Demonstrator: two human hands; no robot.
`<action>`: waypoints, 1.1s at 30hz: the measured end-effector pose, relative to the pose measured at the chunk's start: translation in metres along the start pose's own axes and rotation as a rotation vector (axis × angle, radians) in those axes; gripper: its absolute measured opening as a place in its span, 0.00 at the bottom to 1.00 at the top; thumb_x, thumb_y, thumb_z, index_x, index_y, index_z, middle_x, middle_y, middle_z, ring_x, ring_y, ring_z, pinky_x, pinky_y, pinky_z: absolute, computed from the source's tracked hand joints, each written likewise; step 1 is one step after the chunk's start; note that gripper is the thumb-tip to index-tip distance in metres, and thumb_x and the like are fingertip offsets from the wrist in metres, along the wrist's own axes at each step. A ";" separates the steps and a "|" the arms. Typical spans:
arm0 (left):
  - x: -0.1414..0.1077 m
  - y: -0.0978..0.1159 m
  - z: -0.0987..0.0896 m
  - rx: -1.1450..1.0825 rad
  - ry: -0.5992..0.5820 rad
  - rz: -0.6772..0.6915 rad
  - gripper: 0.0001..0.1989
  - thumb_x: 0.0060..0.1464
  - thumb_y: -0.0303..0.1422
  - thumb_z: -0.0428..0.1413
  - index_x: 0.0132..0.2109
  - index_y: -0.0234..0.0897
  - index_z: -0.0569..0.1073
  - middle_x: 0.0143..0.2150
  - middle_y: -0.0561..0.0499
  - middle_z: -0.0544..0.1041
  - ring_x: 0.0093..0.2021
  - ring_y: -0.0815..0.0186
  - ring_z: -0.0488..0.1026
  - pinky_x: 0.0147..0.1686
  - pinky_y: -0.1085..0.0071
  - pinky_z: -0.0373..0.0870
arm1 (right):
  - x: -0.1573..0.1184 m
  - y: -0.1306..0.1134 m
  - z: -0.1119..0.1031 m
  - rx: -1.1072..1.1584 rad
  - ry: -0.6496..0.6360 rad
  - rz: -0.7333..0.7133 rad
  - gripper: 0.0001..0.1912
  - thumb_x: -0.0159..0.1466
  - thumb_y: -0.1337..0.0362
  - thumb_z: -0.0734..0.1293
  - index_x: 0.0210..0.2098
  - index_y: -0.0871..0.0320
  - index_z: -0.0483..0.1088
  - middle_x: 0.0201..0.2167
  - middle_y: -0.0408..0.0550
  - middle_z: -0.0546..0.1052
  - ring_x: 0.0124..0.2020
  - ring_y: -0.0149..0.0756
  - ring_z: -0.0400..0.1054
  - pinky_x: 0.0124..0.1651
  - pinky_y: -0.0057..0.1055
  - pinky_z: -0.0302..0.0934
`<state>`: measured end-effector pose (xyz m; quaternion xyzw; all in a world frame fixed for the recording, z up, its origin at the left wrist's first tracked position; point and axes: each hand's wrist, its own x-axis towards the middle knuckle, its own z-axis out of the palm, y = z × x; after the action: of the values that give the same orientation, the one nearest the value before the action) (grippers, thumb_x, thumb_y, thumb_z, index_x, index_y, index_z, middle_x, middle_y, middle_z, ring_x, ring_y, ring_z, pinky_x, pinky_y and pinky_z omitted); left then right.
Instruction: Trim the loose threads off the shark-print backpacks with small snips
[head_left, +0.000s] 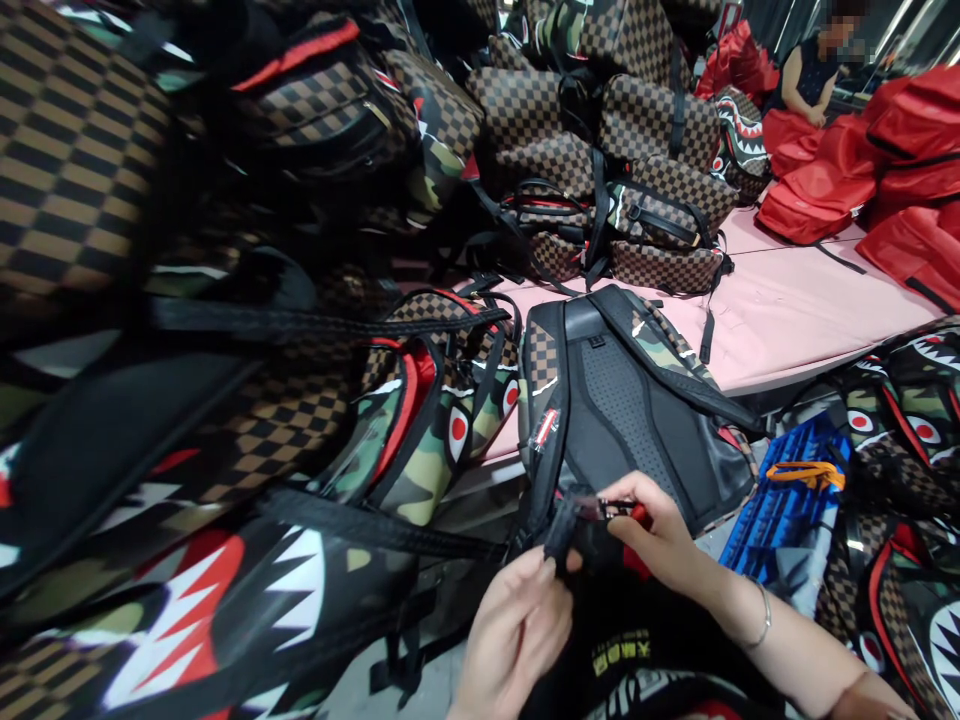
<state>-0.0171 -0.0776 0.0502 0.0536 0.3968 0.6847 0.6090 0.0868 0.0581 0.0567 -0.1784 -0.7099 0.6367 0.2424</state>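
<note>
My left hand (517,620) is closed around the end of a black webbing strap (561,530), in front of a backpack. In my right hand (660,530) is a pair of small red-handled scissors (611,508); their tips point left at the strap and look blurred. My fingers partly cover the handles. Just beyond both hands lies the backpack (630,410), its black padded back panel facing up and brown check and camouflage showing at its sides. Whether the scissors touch the strap, I cannot tell.
Check and camouflage backpacks (420,420) crowd the left side, and more stand stacked at the back (645,150). Red bags (825,180) lie on the pink tabletop (795,300) near a seated person (814,75). Blue bundled material (787,490) with an orange tie sits at right.
</note>
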 end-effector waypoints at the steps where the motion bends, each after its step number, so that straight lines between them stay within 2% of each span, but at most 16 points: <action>1: 0.000 -0.003 -0.002 -0.085 -0.087 -0.040 0.10 0.49 0.38 0.57 0.30 0.35 0.71 0.06 0.66 0.46 0.06 0.80 0.40 0.07 0.84 0.42 | 0.002 0.000 0.002 0.118 -0.019 0.050 0.15 0.59 0.56 0.65 0.42 0.56 0.66 0.31 0.44 0.71 0.30 0.31 0.65 0.33 0.27 0.58; 3: 0.002 -0.011 -0.003 -0.146 -0.194 -0.124 0.10 0.48 0.39 0.56 0.29 0.36 0.71 0.06 0.67 0.41 0.05 0.80 0.37 0.06 0.83 0.40 | 0.008 0.001 0.006 0.275 -0.095 0.137 0.21 0.53 0.51 0.69 0.41 0.58 0.66 0.28 0.42 0.70 0.27 0.30 0.64 0.30 0.26 0.58; 5: 0.003 -0.017 -0.002 -0.070 -0.158 -0.190 0.14 0.48 0.44 0.56 0.30 0.36 0.72 0.06 0.66 0.43 0.06 0.80 0.38 0.06 0.83 0.42 | 0.014 0.002 0.011 0.306 -0.103 0.233 0.21 0.49 0.50 0.70 0.32 0.59 0.67 0.22 0.40 0.67 0.23 0.29 0.62 0.26 0.25 0.56; 7: 0.004 -0.020 0.000 0.126 0.032 -0.123 0.18 0.46 0.47 0.56 0.35 0.36 0.73 0.08 0.65 0.49 0.07 0.79 0.43 0.07 0.82 0.46 | 0.021 0.003 0.015 0.295 -0.014 0.325 0.19 0.49 0.50 0.70 0.25 0.59 0.64 0.18 0.37 0.63 0.20 0.26 0.58 0.23 0.24 0.53; 10: 0.005 -0.019 -0.001 0.497 0.414 0.203 0.21 0.37 0.43 0.63 0.39 0.38 0.75 0.17 0.58 0.67 0.17 0.75 0.62 0.18 0.80 0.62 | 0.028 0.005 0.017 0.274 0.083 0.391 0.18 0.50 0.52 0.69 0.22 0.59 0.60 0.16 0.35 0.59 0.18 0.24 0.53 0.22 0.23 0.50; 11: 0.005 -0.017 -0.002 0.581 0.499 0.286 0.20 0.34 0.41 0.65 0.37 0.38 0.76 0.23 0.55 0.73 0.22 0.73 0.67 0.24 0.79 0.65 | 0.029 0.006 0.018 0.268 0.075 0.396 0.18 0.50 0.53 0.69 0.21 0.59 0.59 0.16 0.35 0.58 0.19 0.24 0.52 0.22 0.23 0.49; 13: 0.006 -0.014 -0.004 0.617 0.581 0.323 0.16 0.32 0.41 0.66 0.32 0.38 0.78 0.32 0.52 0.77 0.32 0.67 0.72 0.34 0.76 0.68 | 0.029 0.009 0.019 0.268 0.039 0.388 0.16 0.52 0.54 0.68 0.22 0.59 0.60 0.17 0.36 0.59 0.20 0.24 0.54 0.23 0.23 0.51; 16: 0.006 -0.011 -0.003 0.435 0.594 0.234 0.17 0.32 0.42 0.65 0.32 0.37 0.79 0.34 0.49 0.79 0.37 0.62 0.73 0.42 0.70 0.68 | 0.024 0.013 0.017 0.165 0.098 0.297 0.10 0.56 0.59 0.64 0.33 0.59 0.64 0.23 0.39 0.66 0.25 0.28 0.61 0.30 0.25 0.57; 18: 0.007 -0.008 -0.001 0.321 0.578 0.211 0.19 0.31 0.41 0.66 0.34 0.36 0.79 0.34 0.48 0.80 0.39 0.59 0.74 0.46 0.66 0.67 | 0.018 0.014 0.013 -0.058 0.209 0.168 0.10 0.59 0.62 0.61 0.40 0.57 0.64 0.30 0.42 0.70 0.31 0.31 0.64 0.37 0.28 0.58; 20: 0.007 -0.006 0.003 0.264 0.570 0.208 0.19 0.30 0.40 0.66 0.34 0.36 0.79 0.33 0.48 0.80 0.40 0.58 0.74 0.49 0.65 0.66 | 0.010 0.014 0.006 -0.321 0.258 -0.023 0.08 0.61 0.63 0.60 0.40 0.57 0.65 0.32 0.45 0.71 0.34 0.33 0.64 0.40 0.30 0.57; 22: 0.007 -0.004 0.006 0.231 0.581 0.207 0.19 0.29 0.40 0.67 0.33 0.37 0.79 0.33 0.49 0.80 0.42 0.58 0.73 0.50 0.64 0.65 | 0.004 0.015 -0.002 -0.517 0.215 -0.229 0.08 0.64 0.62 0.58 0.38 0.58 0.67 0.31 0.47 0.72 0.34 0.35 0.64 0.39 0.31 0.57; 24: 0.007 -0.004 0.007 0.218 0.614 0.216 0.20 0.28 0.40 0.67 0.33 0.38 0.79 0.34 0.49 0.80 0.43 0.59 0.73 0.51 0.65 0.63 | -0.001 0.016 -0.008 -0.648 0.138 -0.360 0.10 0.65 0.62 0.56 0.39 0.58 0.67 0.30 0.48 0.73 0.32 0.35 0.64 0.38 0.32 0.57; 28: 0.006 -0.006 0.006 0.239 0.660 0.230 0.20 0.27 0.40 0.67 0.33 0.39 0.79 0.36 0.50 0.80 0.41 0.62 0.73 0.51 0.67 0.63 | -0.005 0.018 -0.013 -0.768 0.034 -0.391 0.10 0.66 0.63 0.57 0.40 0.58 0.67 0.31 0.49 0.73 0.32 0.35 0.64 0.36 0.31 0.57; 33: 0.008 -0.012 0.003 0.325 0.643 0.254 0.19 0.28 0.41 0.66 0.32 0.39 0.80 0.34 0.50 0.80 0.38 0.64 0.72 0.44 0.72 0.67 | -0.003 0.016 -0.011 -0.759 -0.011 -0.352 0.08 0.64 0.64 0.59 0.39 0.58 0.68 0.30 0.47 0.73 0.31 0.34 0.64 0.35 0.30 0.56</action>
<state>-0.0084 -0.0697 0.0413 -0.0193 0.6613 0.6646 0.3474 0.0950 0.0677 0.0409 -0.1276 -0.9151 0.2799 0.2607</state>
